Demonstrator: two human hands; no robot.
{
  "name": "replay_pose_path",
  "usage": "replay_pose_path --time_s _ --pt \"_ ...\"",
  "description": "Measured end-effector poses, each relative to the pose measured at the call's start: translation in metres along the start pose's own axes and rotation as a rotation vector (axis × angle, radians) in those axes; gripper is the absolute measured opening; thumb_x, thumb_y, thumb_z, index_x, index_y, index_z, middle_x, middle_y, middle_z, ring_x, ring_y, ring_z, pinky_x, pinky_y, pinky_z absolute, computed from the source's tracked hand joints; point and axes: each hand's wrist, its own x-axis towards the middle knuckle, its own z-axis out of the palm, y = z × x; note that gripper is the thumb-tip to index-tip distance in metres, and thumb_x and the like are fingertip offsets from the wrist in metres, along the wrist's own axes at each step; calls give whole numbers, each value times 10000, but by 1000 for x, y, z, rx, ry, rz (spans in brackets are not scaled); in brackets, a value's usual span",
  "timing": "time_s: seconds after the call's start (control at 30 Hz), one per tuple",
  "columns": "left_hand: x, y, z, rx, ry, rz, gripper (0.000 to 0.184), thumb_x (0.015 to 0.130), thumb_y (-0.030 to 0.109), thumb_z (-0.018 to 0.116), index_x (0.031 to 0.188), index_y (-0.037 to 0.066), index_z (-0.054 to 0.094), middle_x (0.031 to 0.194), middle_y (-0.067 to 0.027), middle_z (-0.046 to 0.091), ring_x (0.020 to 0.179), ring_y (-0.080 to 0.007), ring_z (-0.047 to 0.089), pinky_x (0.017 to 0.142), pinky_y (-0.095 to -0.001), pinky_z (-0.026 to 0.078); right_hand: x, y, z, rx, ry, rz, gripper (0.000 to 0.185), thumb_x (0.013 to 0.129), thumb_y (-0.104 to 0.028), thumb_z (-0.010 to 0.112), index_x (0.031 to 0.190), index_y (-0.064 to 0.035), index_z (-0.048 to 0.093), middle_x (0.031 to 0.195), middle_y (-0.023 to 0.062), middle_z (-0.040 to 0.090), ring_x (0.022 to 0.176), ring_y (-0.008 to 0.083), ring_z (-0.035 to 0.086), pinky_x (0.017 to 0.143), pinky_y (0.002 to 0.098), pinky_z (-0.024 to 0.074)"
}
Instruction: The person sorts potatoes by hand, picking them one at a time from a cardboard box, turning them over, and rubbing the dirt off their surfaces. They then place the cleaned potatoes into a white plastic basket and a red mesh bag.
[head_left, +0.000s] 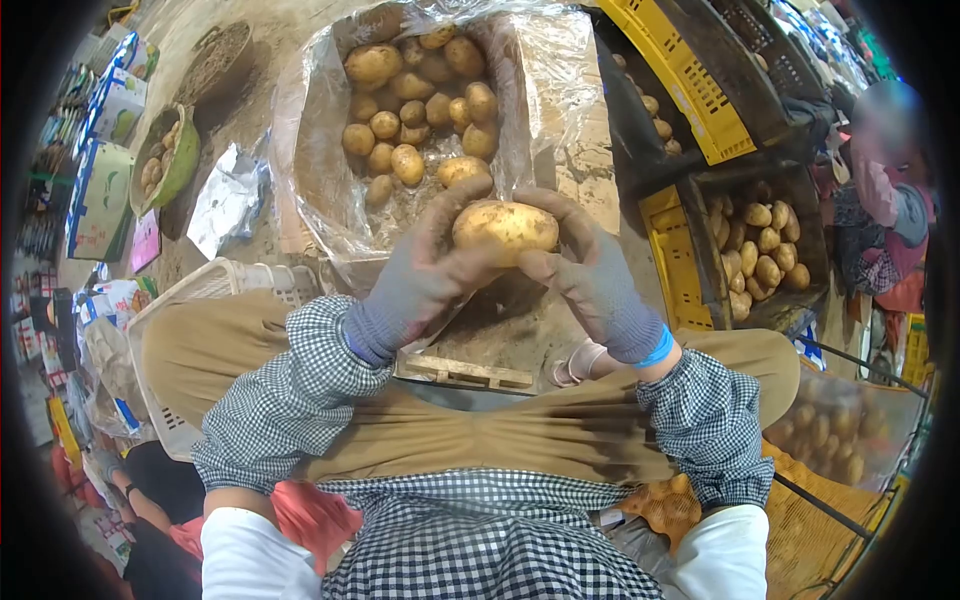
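One large potato (505, 230) is held between my two gloved hands, just over the near edge of a plastic-lined cardboard box (565, 130). My left hand (425, 265) grips its left end, and my right hand (590, 265) has its right end, thumbs on the near side. Both gloves are grey and soiled. Inside the box lie several loose potatoes (407, 164) of mixed sizes, most of them toward the far side.
At the right stand yellow-and-black crates (690, 80) and a crate of potatoes (768, 240). A green basket (180, 165), a white plastic crate (165, 400) and crumpled plastic (230, 200) are at the left. Another person (890, 190) is at the far right.
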Motion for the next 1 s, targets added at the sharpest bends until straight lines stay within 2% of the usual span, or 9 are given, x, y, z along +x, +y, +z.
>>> replay_pose_path --time_s 0.17,0.4,0.57,0.63,0.67,0.73,0.77,0.83,1.0 --pt "-2 7 7 -306 10 -120 592 845 34 683 1360 35 390 1263 -113 497 1149 -192 529 960 -296 488 1 -6 -12 -221 -31 -44 542 859 -155 703 1336 -33 478 1211 75 556 1091 101 528 909 221 468" --pt "3 -1 -18 508 -34 57 604 769 153 739 1292 5 475 1201 -133 556 1121 -220 558 964 -304 472 0 -6 -8 -220 -46 23 482 918 -167 627 1353 -44 460 1222 65 550 1064 105 539 946 236 446" --pt "2 7 -5 677 87 145 615 742 179 785 1266 7 514 1151 -134 577 1050 -243 599 913 -327 511 3 -4 -9 363 -112 46 511 953 -252 568 1385 -38 396 1244 88 547 1073 159 567 934 301 476" --pt "-4 13 5 -176 133 -30 557 803 169 754 1277 16 506 1149 -108 577 990 -207 619 870 -327 531 1 3 -15 402 -125 101 510 963 -273 551 1389 -43 391 1251 92 543 1074 165 570 910 310 489" --pt "-2 7 1 -177 136 -28 557 803 169 754 1277 16 506 1149 -108 577 990 -207 619 870 -327 531 1 8 -20 444 -134 157 509 972 -295 533 1393 -48 386 1259 95 539 1075 170 574 887 320 501" --pt "4 -4 -8 574 94 474 521 854 148 712 1303 23 478 1165 -103 566 961 -180 625 843 -302 545 4 22 -29 499 -211 195 523 972 -308 533 1399 -48 378 1258 91 537 1078 172 575 868 314 507" --pt "0 -7 -11 575 95 470 521 854 148 712 1303 23 478 1165 -103 566 961 -180 625 843 -302 545 4 27 -32 556 -285 230 537 972 -321 534 1405 -49 370 1258 88 536 1081 174 576 849 308 513" --pt "-7 4 -8 -231 102 -95 502 863 130 698 1295 19 468 1166 -126 557 998 -189 618 860 -308 554 3 23 -26 450 -224 220 550 970 -329 536 1405 -39 366 1253 91 537 1083 174 577 842 306 520" --pt "-3 2 -3 -335 106 -148 539 887 114 648 1352 5 400 1236 -124 551 1141 -188 555 971 -308 487 -1 7 -2 105 42 91 585 954 -312 571 1400 -3 356 1216 105 554 1079 177 581 846 293 533"
